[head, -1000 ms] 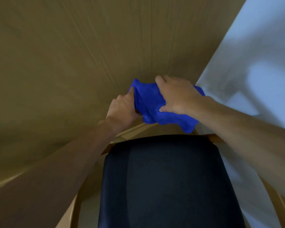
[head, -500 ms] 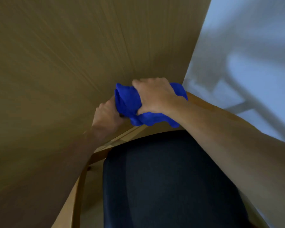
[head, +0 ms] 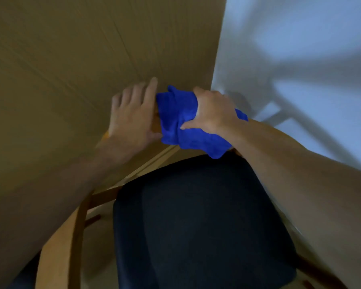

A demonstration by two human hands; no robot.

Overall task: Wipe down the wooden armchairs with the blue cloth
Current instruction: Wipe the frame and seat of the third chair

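Now the right hand (head: 213, 111) is clamping the bunched blue cloth (head: 181, 124) onto the armchair's (head: 79, 222) far top rail to wipe it, while the left hand (head: 131, 115), fingers apart, is bracing beside it.

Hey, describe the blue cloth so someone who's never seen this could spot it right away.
Start at the dark seat cushion filling the lower middle. Just above its far edge, where wood panelling meets the pale wall, the blue cloth lies bunched under the right hand. It is the only vivid blue thing.
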